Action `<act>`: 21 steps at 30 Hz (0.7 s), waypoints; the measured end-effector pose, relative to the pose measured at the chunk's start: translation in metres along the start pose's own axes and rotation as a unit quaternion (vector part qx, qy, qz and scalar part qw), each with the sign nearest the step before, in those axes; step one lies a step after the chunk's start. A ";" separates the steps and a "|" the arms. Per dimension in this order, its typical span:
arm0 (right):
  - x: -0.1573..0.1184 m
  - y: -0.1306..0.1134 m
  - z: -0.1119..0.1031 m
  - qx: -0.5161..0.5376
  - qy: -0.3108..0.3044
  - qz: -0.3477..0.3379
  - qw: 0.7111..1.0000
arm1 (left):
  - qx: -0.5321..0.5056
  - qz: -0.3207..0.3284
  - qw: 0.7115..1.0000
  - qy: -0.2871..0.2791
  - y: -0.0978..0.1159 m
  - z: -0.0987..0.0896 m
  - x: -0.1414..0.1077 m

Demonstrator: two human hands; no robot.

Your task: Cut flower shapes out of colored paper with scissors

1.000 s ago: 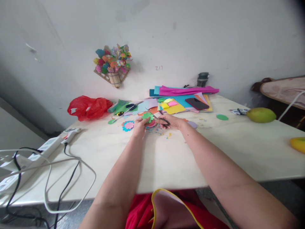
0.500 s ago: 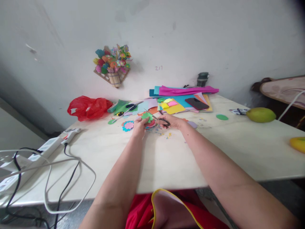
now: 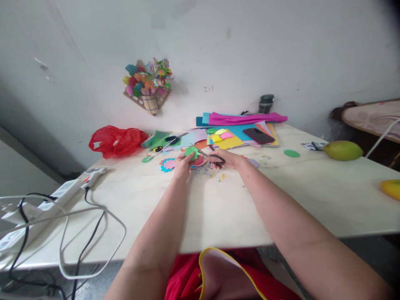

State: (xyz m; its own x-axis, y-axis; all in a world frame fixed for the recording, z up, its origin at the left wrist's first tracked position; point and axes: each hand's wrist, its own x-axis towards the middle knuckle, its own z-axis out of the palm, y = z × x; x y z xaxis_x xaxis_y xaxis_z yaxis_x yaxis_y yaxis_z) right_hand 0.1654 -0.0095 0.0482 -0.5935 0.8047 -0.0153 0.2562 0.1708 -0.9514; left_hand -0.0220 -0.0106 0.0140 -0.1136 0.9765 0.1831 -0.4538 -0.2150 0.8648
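Note:
My left hand [image 3: 183,162] pinches a green paper flower [image 3: 191,152] with a scalloped edge, held just above the table. My right hand [image 3: 225,160] is closed around the black handles of a pair of scissors [image 3: 218,159], whose blades point left at the flower's right edge. Whether the blades touch the paper I cannot tell. Below the hands lies a red and pink paper cutout [image 3: 197,161], partly hidden. Left of my left hand rests a pink flower cutout [image 3: 169,164] on a blue one. Tiny paper scraps [image 3: 218,177] are scattered under the scissors.
Coloured paper sheets [image 3: 240,139] with a phone [image 3: 258,135] on them lie behind my hands. A second pair of scissors [image 3: 175,138] and a red plastic bag [image 3: 117,141] are at the back left. A power strip [image 3: 64,193] with loose cables is left; a mango [image 3: 343,150] is right.
The green flower has turned and shifted slightly left in my left hand. The scissors have moved very little in my right hand.

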 end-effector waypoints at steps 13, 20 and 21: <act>0.008 0.010 -0.004 -0.022 0.002 -0.012 1.000 | 0.001 -0.007 1.000 -0.004 -0.001 -0.001 0.001; 0.004 0.003 -0.001 -0.019 0.004 -0.001 1.000 | 0.006 -0.005 1.000 -0.007 -0.001 -0.001 0.000; 0.003 0.002 -0.001 -0.018 0.005 0.001 1.000 | 0.006 -0.004 1.000 -0.008 -0.001 -0.001 0.000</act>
State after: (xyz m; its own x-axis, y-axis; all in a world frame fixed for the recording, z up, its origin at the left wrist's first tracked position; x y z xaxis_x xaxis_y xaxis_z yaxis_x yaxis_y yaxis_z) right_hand 0.1646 -0.0058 0.0468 -0.5846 0.8112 -0.0145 0.2854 0.1890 -0.9396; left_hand -0.0224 -0.0104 0.0132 -0.0951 0.9783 0.1841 -0.4447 -0.2072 0.8714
